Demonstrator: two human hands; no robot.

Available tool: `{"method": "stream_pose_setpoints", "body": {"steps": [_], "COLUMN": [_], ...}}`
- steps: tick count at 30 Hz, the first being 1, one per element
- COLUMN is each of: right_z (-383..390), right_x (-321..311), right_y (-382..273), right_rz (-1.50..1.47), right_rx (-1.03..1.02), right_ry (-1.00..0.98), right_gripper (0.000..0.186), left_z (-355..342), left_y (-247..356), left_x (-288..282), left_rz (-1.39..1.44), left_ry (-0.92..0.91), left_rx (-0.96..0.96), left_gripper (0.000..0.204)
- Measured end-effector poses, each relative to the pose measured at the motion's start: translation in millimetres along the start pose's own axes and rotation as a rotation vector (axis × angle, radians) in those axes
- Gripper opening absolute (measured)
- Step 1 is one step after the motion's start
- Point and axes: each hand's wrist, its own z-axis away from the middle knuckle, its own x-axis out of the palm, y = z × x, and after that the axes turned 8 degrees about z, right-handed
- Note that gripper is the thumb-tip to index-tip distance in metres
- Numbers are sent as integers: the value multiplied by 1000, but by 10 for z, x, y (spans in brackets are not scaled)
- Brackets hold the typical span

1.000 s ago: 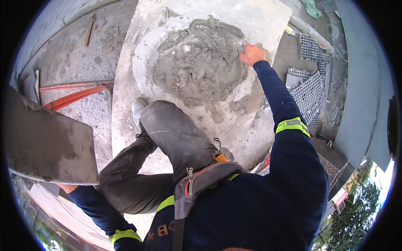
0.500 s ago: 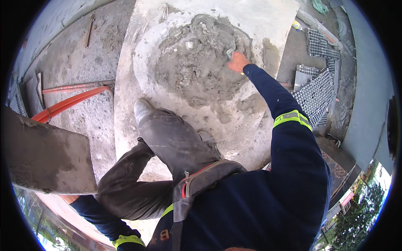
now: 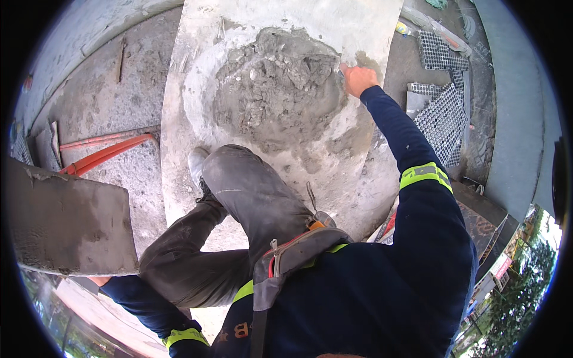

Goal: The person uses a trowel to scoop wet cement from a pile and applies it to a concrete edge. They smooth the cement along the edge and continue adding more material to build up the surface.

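A heap of wet grey mortar point(image 3: 268, 89) lies on a large pale board point(image 3: 194, 128) on the ground. My right hand point(image 3: 360, 80) is at the heap's right edge, closed around a small trowel point(image 3: 341, 70); only a sliver of its metal shows, and the handle is hidden in my fist. At the lower left, my left hand point(image 3: 99, 280) is under a mortar-smeared hawk point(image 3: 71, 221), holding it up. The hawk's flat plate covers nearly all of that hand, and its fingers are hidden. No mortar pile sits on the plate, only a damp film.
Orange-red tubes point(image 3: 110, 155) lie on the rough floor at left. Perforated plastic grid panels point(image 3: 444, 119) are stacked to the right, beside a wall point(image 3: 519, 119). A yellow-and-white bottle point(image 3: 403, 28) lies farther off. My bent legs point(image 3: 253, 185) are close to the board.
My right hand has moved right and slightly up, from within the mortar to its edge. The mortar there looks smoother along its right side. The hawk stays nearly in place; my view has shifted slightly.
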Motion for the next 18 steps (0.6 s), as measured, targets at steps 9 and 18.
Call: {"method": "stream_pose_setpoints", "body": {"steps": [9,18], "right_z": [-109,494], "right_x": [1050,465], "right_y": [-536,-1660], "right_rz": [-541,-825], "right_rx": [240,84], "right_ry": [-154,-140], "right_gripper": [34,38], "left_z": [32,-117], "left_y": [-4,40], "left_x": [-116,49], "left_rz": [-60,-7], "left_ry": [36,-11], "left_rx": [1,10], "left_gripper": [71,70]}}
